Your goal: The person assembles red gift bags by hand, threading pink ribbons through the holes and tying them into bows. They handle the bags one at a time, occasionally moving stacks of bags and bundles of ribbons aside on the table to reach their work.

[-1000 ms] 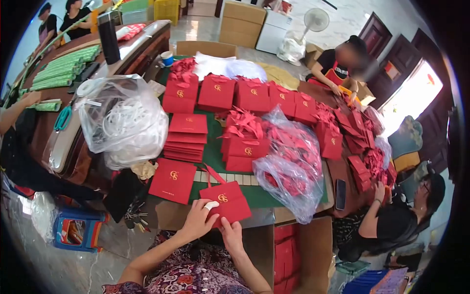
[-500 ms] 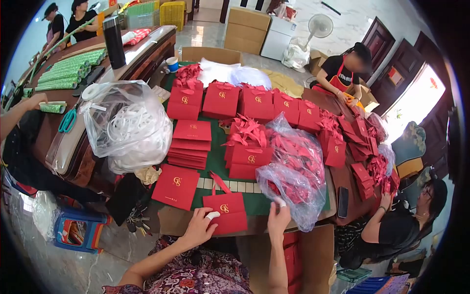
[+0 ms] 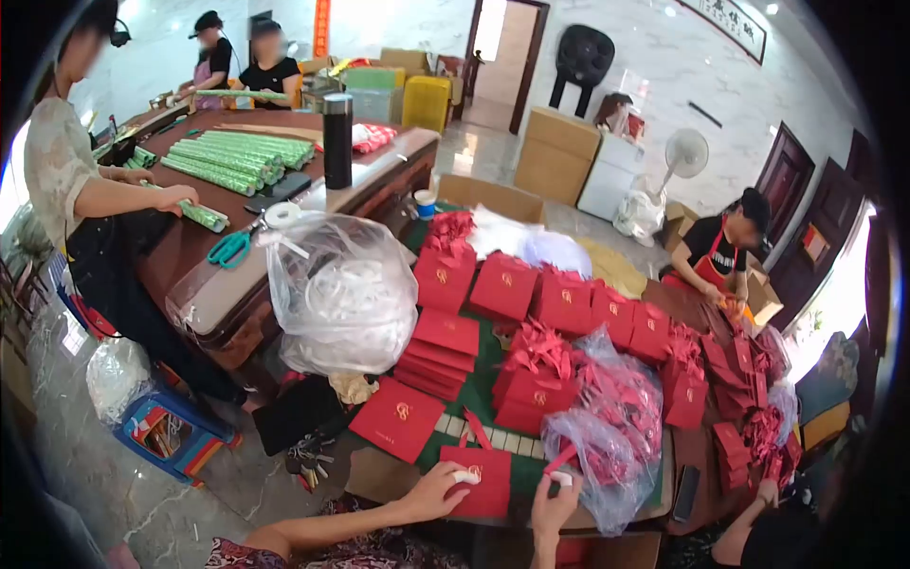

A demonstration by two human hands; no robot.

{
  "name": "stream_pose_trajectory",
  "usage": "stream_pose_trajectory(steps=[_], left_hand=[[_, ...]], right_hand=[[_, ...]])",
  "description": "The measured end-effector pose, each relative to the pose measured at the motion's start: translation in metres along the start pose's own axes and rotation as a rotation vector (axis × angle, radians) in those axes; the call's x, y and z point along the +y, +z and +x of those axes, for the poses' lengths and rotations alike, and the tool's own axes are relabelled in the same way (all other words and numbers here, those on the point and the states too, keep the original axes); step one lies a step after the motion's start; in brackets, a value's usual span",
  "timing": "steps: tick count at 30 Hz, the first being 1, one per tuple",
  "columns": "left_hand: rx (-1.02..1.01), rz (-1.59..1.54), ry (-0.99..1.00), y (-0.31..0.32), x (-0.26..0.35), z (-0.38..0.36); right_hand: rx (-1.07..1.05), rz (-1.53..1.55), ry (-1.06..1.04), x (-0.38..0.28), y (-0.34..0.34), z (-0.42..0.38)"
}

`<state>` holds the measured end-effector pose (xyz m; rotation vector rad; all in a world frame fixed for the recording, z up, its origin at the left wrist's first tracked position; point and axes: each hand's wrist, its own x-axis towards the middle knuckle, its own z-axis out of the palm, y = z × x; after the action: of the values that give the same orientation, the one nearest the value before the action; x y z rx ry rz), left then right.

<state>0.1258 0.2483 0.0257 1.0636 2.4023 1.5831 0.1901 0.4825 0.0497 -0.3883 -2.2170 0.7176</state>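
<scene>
My left hand (image 3: 438, 491), a white cover on one finger, grips the left edge of a red paper bag (image 3: 491, 495) with gold print and a ribbon loop at its top. Just right of that bag, my right hand (image 3: 553, 507) has its fingertips pinched on a red ribbon (image 3: 561, 461), beside a clear plastic bag (image 3: 616, 408) full of red ribbons. A flat red bag (image 3: 398, 417) lies up and left of my left hand. Behind it is a stack of red bags (image 3: 441, 351). More bags with ribbons (image 3: 536, 394) stand near the middle.
At the left are a bag of white ribbon (image 3: 341, 294), teal scissors (image 3: 229, 248), a black bottle (image 3: 337, 142) and green rolls (image 3: 237, 156). A phone (image 3: 686, 493) lies at the right. Several people work around the tables. A blue stool (image 3: 175, 427) stands on the floor.
The view has swung left and up, so the table appears lower and further right. My right hand has taken hold of a red ribbon; my left hand stays on the bag.
</scene>
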Motion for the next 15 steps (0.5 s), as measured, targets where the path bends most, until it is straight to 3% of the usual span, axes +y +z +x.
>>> stream_pose_trajectory(steps=[2, 4, 6, 10, 14, 15], left_hand=[[0.001, -0.051, 0.022, 0.006, 0.006, 0.003], [-0.105, -0.164, -0.096, 0.006, 0.016, 0.006], [-0.151, -0.421, -0.249, 0.013, 0.018, 0.004], [-0.221, -0.829, -0.528, 0.026, 0.008, 0.001], [-0.237, -0.991, -0.52, 0.019, 0.021, 0.0], [-0.336, -0.943, -0.512, 0.015, 0.02, -0.001]], right_hand=[[-0.081, 0.095, 0.12, -0.018, -0.002, -0.01], [-0.125, 0.33, 0.293, -0.028, 0.001, -0.021], [-0.154, 0.684, 0.617, -0.04, 0.001, -0.029], [-0.132, 0.872, 0.729, -0.051, -0.002, -0.045], [-0.176, 1.016, 0.852, -0.082, -0.012, -0.064], [-0.184, 0.994, 0.835, -0.086, -0.012, -0.071]])
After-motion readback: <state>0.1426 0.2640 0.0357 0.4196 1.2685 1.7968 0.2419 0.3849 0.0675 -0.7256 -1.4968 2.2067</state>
